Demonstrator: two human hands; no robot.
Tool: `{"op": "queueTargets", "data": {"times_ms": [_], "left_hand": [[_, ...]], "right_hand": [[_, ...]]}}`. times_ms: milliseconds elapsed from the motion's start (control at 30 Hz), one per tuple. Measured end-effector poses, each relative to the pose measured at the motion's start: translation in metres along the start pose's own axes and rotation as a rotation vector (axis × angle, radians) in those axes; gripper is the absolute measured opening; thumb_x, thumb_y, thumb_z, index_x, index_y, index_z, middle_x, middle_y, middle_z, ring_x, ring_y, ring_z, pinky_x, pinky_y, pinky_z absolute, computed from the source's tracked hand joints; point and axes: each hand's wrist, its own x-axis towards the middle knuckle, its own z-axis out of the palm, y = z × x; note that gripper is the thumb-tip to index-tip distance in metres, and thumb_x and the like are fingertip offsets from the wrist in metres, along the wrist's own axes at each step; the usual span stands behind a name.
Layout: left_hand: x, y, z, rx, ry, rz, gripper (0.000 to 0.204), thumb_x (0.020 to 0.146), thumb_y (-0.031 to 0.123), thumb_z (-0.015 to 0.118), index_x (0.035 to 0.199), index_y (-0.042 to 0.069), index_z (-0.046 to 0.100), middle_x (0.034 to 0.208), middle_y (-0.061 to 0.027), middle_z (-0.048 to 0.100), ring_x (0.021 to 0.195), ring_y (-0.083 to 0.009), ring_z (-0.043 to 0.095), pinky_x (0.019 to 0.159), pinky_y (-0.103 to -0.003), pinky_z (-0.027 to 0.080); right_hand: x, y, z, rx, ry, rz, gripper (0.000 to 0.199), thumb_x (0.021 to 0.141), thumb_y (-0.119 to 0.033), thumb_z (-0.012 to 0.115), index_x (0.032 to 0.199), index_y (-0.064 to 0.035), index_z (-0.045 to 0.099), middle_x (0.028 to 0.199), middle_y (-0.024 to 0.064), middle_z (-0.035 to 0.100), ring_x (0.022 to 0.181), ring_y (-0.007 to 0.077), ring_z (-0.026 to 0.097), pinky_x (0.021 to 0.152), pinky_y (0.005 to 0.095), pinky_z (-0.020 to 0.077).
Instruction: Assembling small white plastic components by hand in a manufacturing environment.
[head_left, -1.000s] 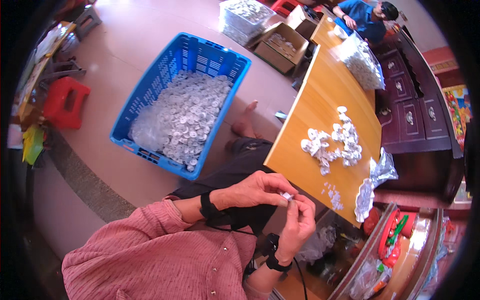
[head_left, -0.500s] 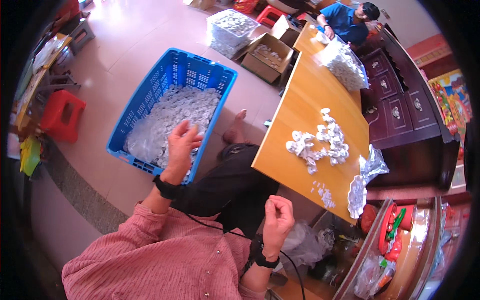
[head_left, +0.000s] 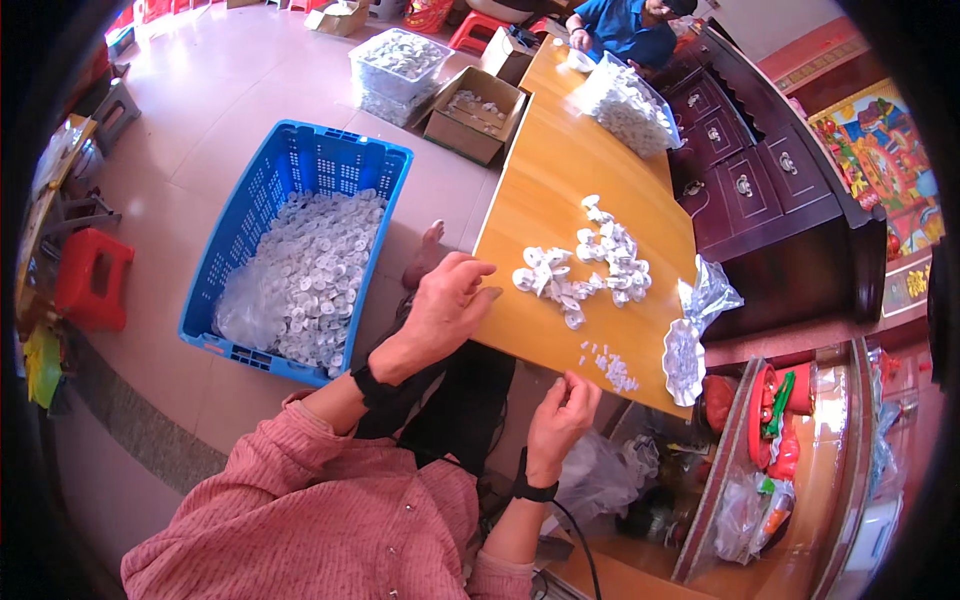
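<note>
My left hand [head_left: 447, 305] is over the near left edge of the wooden table [head_left: 545, 180], fingers partly bent and apart, with nothing seen in them. Just beyond its fingertips lies a loose heap of small white round plastic parts [head_left: 628, 262]. My right hand [head_left: 565, 415] is at the table's near edge, thumb and fingers pinched together; anything between them is too small to make out. Close to it are scattered tiny white pieces [head_left: 615, 372]. A white scalloped dish [head_left: 684, 365] of similar tiny pieces sits at the table's right corner.
On the floor at left stands a blue crate [head_left: 205, 285] full of white round parts. Beyond are a clear tub [head_left: 400, 60] and a cardboard box [head_left: 470, 125]. A co-worker [head_left: 625, 35] sits at the far end by a filled bag [head_left: 630, 110]. A dark cabinet [head_left: 740, 165] flanks the table.
My left hand has moved right, from over the blue crate to the table edge near the heap. My right hand stays pinched and is now closer to the tiny pieces. The view has shifted.
</note>
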Motion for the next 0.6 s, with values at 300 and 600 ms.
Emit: {"op": "queueTargets", "data": {"times_ms": [300, 600], "left_hand": [[0.025, -0.014, 0.043, 0.293, -0.04, 0.264, 0.036, 0.081, 0.005, 0.065, 0.117, -0.001, 0.064, 0.114, -0.0183, 0.064, 0.107, -0.0399, 0.057, 0.096, -0.047, 0.048], [0.025, -0.016, 0.05, 0.429, -0.084, 0.321, 0.036, 0.08, 0.008, 0.069, 0.115, 0.002, 0.067, 0.114, -0.0159, 0.064, 0.108, -0.0374, 0.057, 0.096, -0.045, 0.048]], "right_hand": [[0.014, 0.021, -0.006, -0.489, -0.035, -0.173, 0.038, 0.087, -0.001, 0.06, 0.125, -0.002, 0.062, 0.123, 0.0121, 0.056, 0.111, 0.0343, 0.055, 0.09, 0.0472, 0.0457], [0.01, 0.026, -0.008, -0.46, -0.032, -0.209, 0.038, 0.089, -0.011, 0.068, 0.126, -0.0043, 0.062, 0.122, 0.0109, 0.058, 0.109, 0.0329, 0.058, 0.087, 0.0465, 0.0454]]}}
